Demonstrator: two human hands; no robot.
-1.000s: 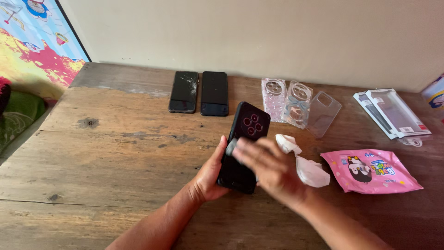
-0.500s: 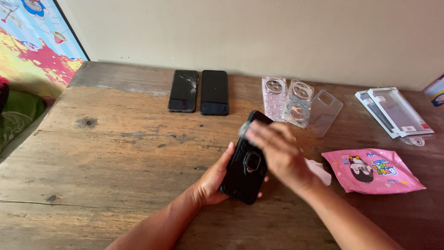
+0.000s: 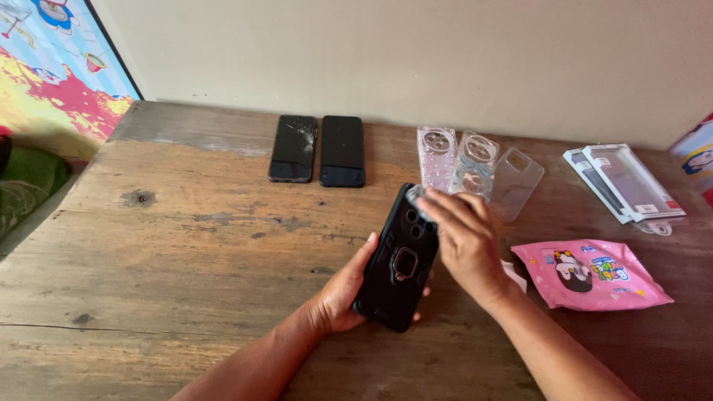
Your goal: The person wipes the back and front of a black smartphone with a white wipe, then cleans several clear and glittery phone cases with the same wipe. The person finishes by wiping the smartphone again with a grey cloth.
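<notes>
L hand (image 3: 343, 291) is clamped on black cased phone (image 3: 397, 260), held back-up, tilted above wooden table (image 3: 186, 245). R hand (image 3: 462, 241) is pinched on small wipe (image 3: 414, 194), pressed at camera end. Lower back apparently not yet wiped. Pink wipe pack (image 3: 590, 273) is lying nearby.

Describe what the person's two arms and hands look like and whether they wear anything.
Both forearms are bare from the bottom edge of the picture up to the wrists: no sleeves show. The left hand and the right hand wear no gloves, and no watch, bracelet or ring is visible on either. The fingers of the right hand are bare too, with short nails. Nothing is strapped or marked on either arm.
</notes>
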